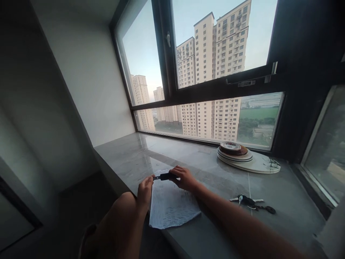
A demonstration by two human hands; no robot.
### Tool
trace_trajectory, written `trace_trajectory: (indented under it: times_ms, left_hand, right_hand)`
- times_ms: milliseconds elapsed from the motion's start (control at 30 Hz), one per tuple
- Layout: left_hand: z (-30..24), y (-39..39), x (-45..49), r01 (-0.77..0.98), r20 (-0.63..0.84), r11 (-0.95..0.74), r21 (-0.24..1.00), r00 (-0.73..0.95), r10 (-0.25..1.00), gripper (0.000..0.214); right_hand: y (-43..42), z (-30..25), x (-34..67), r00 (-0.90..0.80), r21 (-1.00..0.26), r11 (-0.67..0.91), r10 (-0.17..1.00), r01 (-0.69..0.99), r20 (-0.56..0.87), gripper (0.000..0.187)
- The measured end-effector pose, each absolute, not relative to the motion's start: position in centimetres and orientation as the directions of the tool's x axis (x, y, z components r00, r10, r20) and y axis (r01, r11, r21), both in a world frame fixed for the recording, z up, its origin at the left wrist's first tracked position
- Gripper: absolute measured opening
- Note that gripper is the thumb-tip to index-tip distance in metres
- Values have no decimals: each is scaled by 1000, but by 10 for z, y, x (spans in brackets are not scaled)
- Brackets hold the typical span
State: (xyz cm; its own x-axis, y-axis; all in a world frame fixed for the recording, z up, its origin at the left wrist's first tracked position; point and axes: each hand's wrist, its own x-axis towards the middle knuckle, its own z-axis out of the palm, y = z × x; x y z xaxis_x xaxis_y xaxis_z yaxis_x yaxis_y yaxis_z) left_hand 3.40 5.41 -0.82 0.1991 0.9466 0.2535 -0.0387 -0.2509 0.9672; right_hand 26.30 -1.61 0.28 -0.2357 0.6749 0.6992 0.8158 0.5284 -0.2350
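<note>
A slim tool with a black handle point(165, 176) and a narrow grey metal end is held level between my hands; its exact kind is unclear. My left hand point(146, 187) pinches the tip of the metal end. My right hand point(184, 177) is closed around the other end of the black handle. Under the tool lies a creased white sheet of paper point(174, 208) covered in rows of dark writing or print. Its near edge reaches over the front of the grey sill point(185, 153). My hands hide part of the paper's upper edge.
Stacked plates point(234, 153) rest on a larger oval plate point(265, 165) near the window. A bunch of keys point(246, 200) lies to the right of my right forearm. The sill's front edge point(115, 172) drops to a dark floor; a white wall point(107, 104) bounds the left.
</note>
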Motion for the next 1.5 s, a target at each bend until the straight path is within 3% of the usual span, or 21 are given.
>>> trace_trajectory:
  times_ms: [133,233,333,433,567,667,800,1067,1333,1433,1500]
  left_hand:
    - [-4,43,45,-230,173,-111,967,266,948,37]
    - [-4,37,50,-328,133,-36,944,280,951,39]
    - [-4,37,46,-339,155,-43,940,311,938,41]
    - [-7,45,35,-242,213,-138,960,316,925,43]
    - [-21,63,23,-117,227,-205,972,227,947,44]
    - [-28,71,19,-80,224,-211,974,235,946,45]
    - [-27,65,21,99,320,-366,925,312,894,41]
    - [-16,57,16,495,432,-543,679,330,840,14]
    - [-24,68,2,487,420,-538,688,336,843,12]
    - [-27,66,2,425,399,-517,743,338,852,18]
    - [-28,63,2,416,399,-520,746,346,849,19]
  right_hand:
    - [-24,7,239,-372,-13,527,618,850,693,29]
    - [-27,7,225,-389,35,520,591,853,706,30]
    - [-25,6,220,-321,-56,519,607,853,727,26]
    - [-20,4,221,-202,-241,506,671,828,714,23]
    - [-12,-2,226,-52,-470,423,783,775,620,27]
    - [-10,-6,229,9,-557,361,833,748,553,27]
    - [-10,-8,232,14,-614,356,858,705,514,28]
    - [-10,-6,240,-81,-645,415,873,642,481,30]
    - [-12,6,261,-188,-741,449,891,500,413,31]
    - [-8,13,267,-66,-776,423,892,468,447,36]
    - [-1,18,271,60,-747,386,869,541,492,32]
